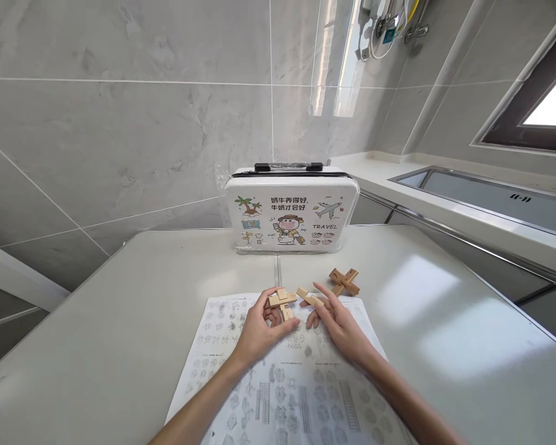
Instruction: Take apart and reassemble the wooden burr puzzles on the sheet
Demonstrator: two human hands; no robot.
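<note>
My left hand (264, 324) is closed around a few joined light wooden puzzle pieces (282, 300), which form a cross-like shape. Between the fingers of my right hand (336, 318) is a single notched wooden puzzle piece (309, 297), tilted and a small gap away from the joined ones. My right index finger points up, off the piece. Both hands are over a large printed sheet (254, 371) covered with small diagrams. Just beyond my right hand lies a darker brown wooden cross puzzle (344, 281), untouched.
A white case (291, 213) with cartoon prints and a black handle, wrapped in clear plastic, stands at the back of the white table (120, 321) against the tiled wall. To the right is a counter with a sink (491, 191). Pipes and a cable hang on the wall above.
</note>
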